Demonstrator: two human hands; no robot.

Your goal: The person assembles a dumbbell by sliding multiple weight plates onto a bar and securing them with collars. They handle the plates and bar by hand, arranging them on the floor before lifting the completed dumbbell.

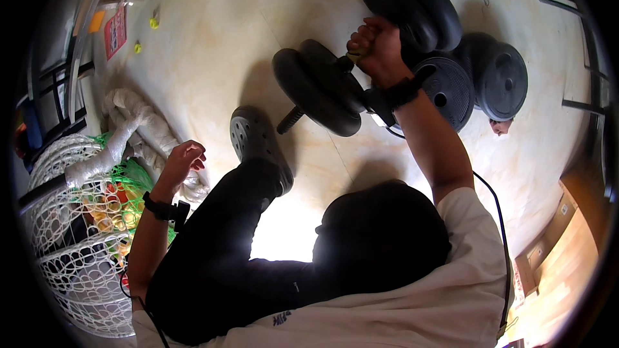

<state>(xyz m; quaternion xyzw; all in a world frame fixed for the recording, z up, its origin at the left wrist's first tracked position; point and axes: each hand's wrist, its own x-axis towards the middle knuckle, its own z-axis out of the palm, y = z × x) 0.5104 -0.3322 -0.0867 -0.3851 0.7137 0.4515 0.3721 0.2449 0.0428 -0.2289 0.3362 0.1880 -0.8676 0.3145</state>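
My right hand [377, 51] is closed around the handle of a black dumbbell [322, 84]. Rounded black plates sit at both ends of it, and a threaded bar end sticks out on each side. It lies slanted across the upper middle of the view, close above or on the floor; which one I cannot tell. Beside my right wrist are black weight plates [445, 87], with more plates [504, 77] to their right. My left hand [184, 161] hangs beyond my left knee, its fingers loosely bent and nothing visible in them. Both wrists wear black straps.
A white mesh basket [84, 290] with green netting and colourful items stands at the left, beside plastic-wrapped tubing [138, 116]. My left foot wears a grey clog [255, 132]. Dark metal legs [583, 106] line the right edge; a wooden piece [548, 245] is at the lower right.
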